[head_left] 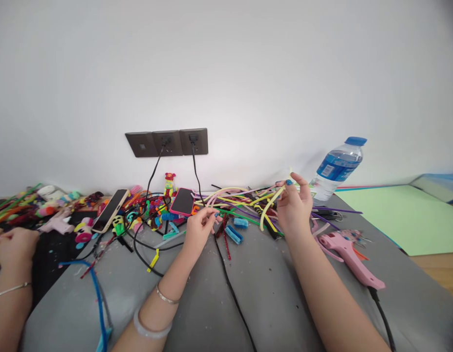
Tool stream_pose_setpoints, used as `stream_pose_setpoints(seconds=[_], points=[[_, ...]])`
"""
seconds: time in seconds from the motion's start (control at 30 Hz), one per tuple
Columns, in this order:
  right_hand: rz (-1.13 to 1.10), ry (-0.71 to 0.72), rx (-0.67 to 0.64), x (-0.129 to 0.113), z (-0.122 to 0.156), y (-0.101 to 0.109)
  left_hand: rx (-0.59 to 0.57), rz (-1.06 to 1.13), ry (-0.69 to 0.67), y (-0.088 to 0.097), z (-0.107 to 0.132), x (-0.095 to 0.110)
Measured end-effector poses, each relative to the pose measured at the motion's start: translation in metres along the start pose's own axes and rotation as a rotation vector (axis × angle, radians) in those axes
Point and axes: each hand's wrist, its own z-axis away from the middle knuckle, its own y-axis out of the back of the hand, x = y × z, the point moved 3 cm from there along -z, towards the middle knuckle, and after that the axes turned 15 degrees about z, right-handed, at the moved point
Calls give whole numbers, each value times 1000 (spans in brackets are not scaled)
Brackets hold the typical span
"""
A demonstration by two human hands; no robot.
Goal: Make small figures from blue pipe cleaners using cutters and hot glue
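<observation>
My right hand (295,208) is raised over the pile, its fingers closed on a pale yellow pipe cleaner (267,210) that bends down to the left. To its left, my left hand (201,227) is pinched; anything between its fingertips is too small to make out. Several loose pipe cleaners (229,196) in pink, yellow and purple lie behind both hands. Between the hands, two short folded blue pieces (234,234) of fuzzy pipe cleaner rest on the grey table (263,298), near a red glittery strip (226,239).
A pink glue gun (353,259) lies at the right, before a tilted water bottle (338,168). Black cords (231,288) cross the table from the wall sockets (166,143). Phones (183,201) and small fuzzy figures (169,183) stand left. Another person's hand (17,247) works at far left.
</observation>
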Motion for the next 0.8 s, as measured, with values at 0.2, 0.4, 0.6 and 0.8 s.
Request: stream_pose_setpoints(seconds=[0.2,0.4,0.6,0.8], points=[[-153,-222,-277,4,5,-14,-75,-21,-17,-5,1,2],[-76,-309,-466,11,20,-30,-133,63,-41,-9,4,1],[122,-233,-690,15,40,-43,-101,238,40,-10,0,-4],[274,-144,-848,17,47,-45,22,299,80,-5,-2,-4]])
